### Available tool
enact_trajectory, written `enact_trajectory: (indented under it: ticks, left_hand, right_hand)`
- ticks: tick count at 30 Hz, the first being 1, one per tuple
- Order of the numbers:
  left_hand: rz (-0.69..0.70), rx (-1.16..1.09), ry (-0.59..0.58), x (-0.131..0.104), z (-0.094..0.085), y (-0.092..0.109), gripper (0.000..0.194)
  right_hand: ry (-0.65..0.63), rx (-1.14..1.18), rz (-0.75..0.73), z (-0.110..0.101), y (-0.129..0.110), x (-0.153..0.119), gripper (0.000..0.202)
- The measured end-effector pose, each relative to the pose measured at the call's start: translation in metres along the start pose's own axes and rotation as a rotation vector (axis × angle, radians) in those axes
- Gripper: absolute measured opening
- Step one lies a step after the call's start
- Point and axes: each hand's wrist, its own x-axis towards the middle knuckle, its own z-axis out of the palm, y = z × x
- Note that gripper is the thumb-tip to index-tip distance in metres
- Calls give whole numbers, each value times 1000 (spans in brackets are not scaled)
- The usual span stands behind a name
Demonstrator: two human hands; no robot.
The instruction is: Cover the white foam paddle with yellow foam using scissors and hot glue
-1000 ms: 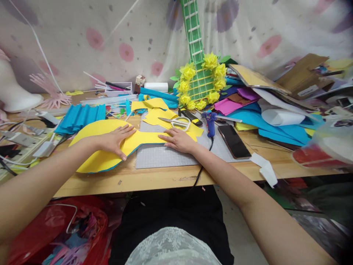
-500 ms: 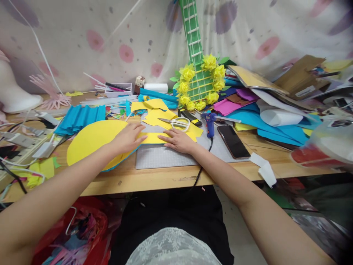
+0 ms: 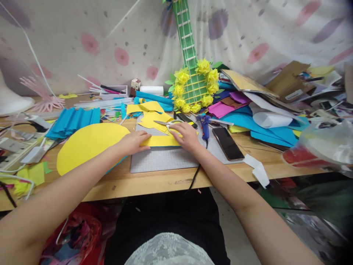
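A large yellow paper shape lies on the table, its round body at left and a long straight strip reaching right; blue shows along its lower edge. My left hand rests flat where the body meets the strip, fingers stretched out. Farther along the strip, my right hand lies with fingers apart. Its fingers partly cover the handles of the scissors, so I cannot tell if they touch. The scissors lie on yellow paper scraps just behind the strip.
A grey cutting mat lies under the strip. To the right are a blue glue gun with its cord and a phone. Behind stands a green paper guitar ringed with yellow flowers. Pleated blue paper sits at left.
My right hand has slid right along the strip and now overlaps the scissors' handles. My left hand stays on the yellow shape. The whole view has shifted slightly.
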Motion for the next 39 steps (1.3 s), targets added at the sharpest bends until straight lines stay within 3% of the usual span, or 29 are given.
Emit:
enact_trajectory:
  ticks: [2,4,7,10,14,18,23,28,31,35,39]
  left_hand:
    - [8,2,-8,2,-1,-1,52]
    - [9,8,-19,4,-2,-1,52]
    - [-5,19,-48,7,-5,0,51]
    - [-12,31,-76,4,-8,0,51]
    - [-4,-3,-126,-2,-12,-7,60]
    - [-45,-95,-95,12,-20,-11,62]
    - [-1,-24,59,65,-23,-3,47]
    - [132,20,-39,107,-18,12,79]
    - [136,34,-99,116,-13,18,84]
    - [34,32,-157,116,-1,19,54]
    - [-98,5,-144,114,7,16,49]
  right_hand:
    - [13,-41,196,-7,11,5,33]
    - [-82,-112,296,-11,22,12,28]
    - [-324,-210,315,-11,31,27,31]
    - [-533,-314,313,-8,25,46,36]
    - [-635,-390,337,-10,13,68,28]
    - [-534,-243,364,-16,19,78,24]
    - [-312,10,586,-16,27,76,31]
    - [-229,100,739,-11,25,67,28]
    - [-200,129,783,-7,28,63,26]
    - [-179,138,827,3,30,63,26]
    - [-167,166,833,11,29,64,25]
